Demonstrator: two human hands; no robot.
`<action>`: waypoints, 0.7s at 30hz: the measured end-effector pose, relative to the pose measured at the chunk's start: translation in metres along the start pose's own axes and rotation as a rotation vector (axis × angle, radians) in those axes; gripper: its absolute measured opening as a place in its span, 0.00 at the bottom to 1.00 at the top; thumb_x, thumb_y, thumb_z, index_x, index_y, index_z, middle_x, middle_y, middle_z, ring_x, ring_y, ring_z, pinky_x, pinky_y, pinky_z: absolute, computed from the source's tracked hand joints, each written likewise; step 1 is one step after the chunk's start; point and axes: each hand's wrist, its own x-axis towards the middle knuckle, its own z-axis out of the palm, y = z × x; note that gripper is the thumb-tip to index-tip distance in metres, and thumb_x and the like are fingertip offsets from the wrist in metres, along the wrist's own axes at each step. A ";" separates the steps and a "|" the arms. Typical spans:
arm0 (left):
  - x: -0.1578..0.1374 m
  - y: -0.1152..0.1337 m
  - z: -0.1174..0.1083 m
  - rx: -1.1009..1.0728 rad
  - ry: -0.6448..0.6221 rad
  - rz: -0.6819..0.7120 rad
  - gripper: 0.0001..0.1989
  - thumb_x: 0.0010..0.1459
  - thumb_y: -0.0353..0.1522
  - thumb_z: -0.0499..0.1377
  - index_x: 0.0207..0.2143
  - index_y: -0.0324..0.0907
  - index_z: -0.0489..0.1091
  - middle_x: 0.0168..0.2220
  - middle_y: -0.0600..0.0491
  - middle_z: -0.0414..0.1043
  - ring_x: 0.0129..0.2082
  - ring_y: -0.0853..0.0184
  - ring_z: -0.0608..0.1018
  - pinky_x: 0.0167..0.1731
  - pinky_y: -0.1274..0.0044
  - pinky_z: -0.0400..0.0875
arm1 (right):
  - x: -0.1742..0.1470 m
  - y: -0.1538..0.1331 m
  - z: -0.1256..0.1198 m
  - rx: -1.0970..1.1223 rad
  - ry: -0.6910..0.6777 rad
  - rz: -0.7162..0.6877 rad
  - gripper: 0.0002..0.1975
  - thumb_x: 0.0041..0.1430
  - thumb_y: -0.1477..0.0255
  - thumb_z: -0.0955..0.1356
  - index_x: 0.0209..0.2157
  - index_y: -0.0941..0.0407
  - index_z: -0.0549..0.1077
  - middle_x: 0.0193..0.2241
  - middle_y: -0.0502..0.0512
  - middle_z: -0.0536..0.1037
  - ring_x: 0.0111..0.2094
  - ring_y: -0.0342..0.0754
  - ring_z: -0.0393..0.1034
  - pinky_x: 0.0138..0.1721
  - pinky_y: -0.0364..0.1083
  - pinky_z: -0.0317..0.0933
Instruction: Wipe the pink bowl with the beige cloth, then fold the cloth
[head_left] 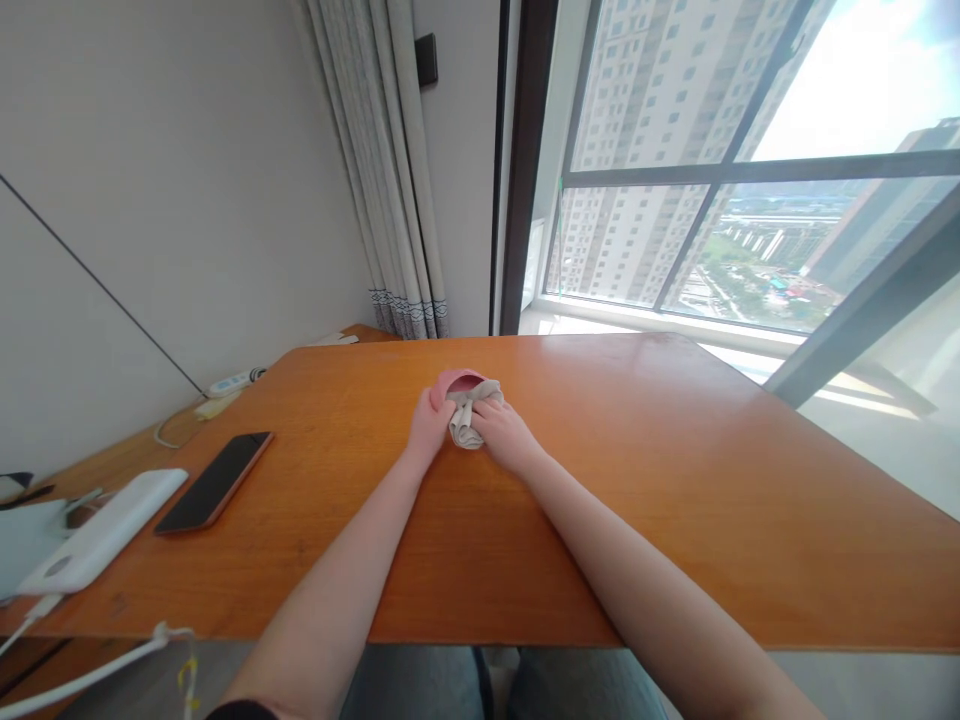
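Over the far middle of the wooden table, my left hand (430,428) grips a pink bowl (448,382) by its side. The bowl is tilted, and part of its dark inside shows. My right hand (504,428) is closed on a light grey cloth (466,425), which is bunched up against the bowl's near rim. Some of the cloth hangs down between my two hands. My fingers and the cloth hide the bowl's lower part, so I cannot tell whether it touches the table.
The wooden table (675,480) spreads out around my hands. On its left lie a dark phone (217,482) and a white power bank (105,530) with a cable plugged in. A power strip (234,382) sits by the wall. A large window (720,180) is at the right.
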 end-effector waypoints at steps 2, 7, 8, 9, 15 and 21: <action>0.000 0.001 -0.004 0.092 -0.038 0.040 0.08 0.46 0.34 0.61 0.29 0.42 0.65 0.28 0.54 0.67 0.31 0.64 0.71 0.36 0.72 0.65 | 0.000 0.001 0.002 -0.008 -0.047 -0.017 0.11 0.60 0.77 0.62 0.42 0.55 0.73 0.38 0.57 0.73 0.42 0.51 0.62 0.45 0.48 0.55; -0.014 0.001 0.015 -0.153 -0.017 0.102 0.24 0.48 0.39 0.62 0.47 0.44 0.61 0.44 0.50 0.69 0.45 0.62 0.73 0.46 0.71 0.65 | -0.003 0.002 -0.001 -0.041 0.000 0.063 0.14 0.58 0.78 0.62 0.44 0.56 0.73 0.37 0.59 0.72 0.40 0.51 0.61 0.40 0.48 0.55; -0.017 0.000 0.020 -0.224 -0.019 0.083 0.25 0.49 0.39 0.62 0.49 0.44 0.60 0.45 0.50 0.69 0.46 0.62 0.72 0.46 0.71 0.65 | -0.003 0.001 -0.002 -0.040 0.018 0.079 0.14 0.58 0.77 0.62 0.44 0.57 0.72 0.37 0.59 0.71 0.40 0.52 0.61 0.39 0.48 0.55; -0.018 -0.001 0.023 -0.280 -0.019 0.063 0.26 0.49 0.39 0.62 0.49 0.45 0.59 0.45 0.50 0.69 0.46 0.62 0.73 0.46 0.71 0.66 | -0.003 0.000 -0.004 -0.038 0.032 0.083 0.13 0.58 0.77 0.63 0.44 0.57 0.73 0.37 0.59 0.71 0.39 0.52 0.60 0.38 0.48 0.55; -0.015 0.003 0.014 -0.281 0.066 0.084 0.15 0.51 0.36 0.58 0.42 0.42 0.64 0.41 0.51 0.70 0.45 0.62 0.73 0.47 0.71 0.67 | -0.002 -0.001 -0.012 -0.022 0.094 0.001 0.10 0.60 0.75 0.62 0.41 0.56 0.73 0.37 0.58 0.71 0.39 0.50 0.60 0.41 0.48 0.54; -0.013 0.012 0.007 -0.240 0.030 0.115 0.22 0.50 0.34 0.60 0.49 0.42 0.66 0.52 0.48 0.67 0.55 0.59 0.67 0.56 0.68 0.59 | -0.002 0.009 -0.016 0.008 0.092 -0.100 0.10 0.63 0.73 0.61 0.39 0.55 0.73 0.35 0.55 0.73 0.42 0.49 0.60 0.46 0.48 0.53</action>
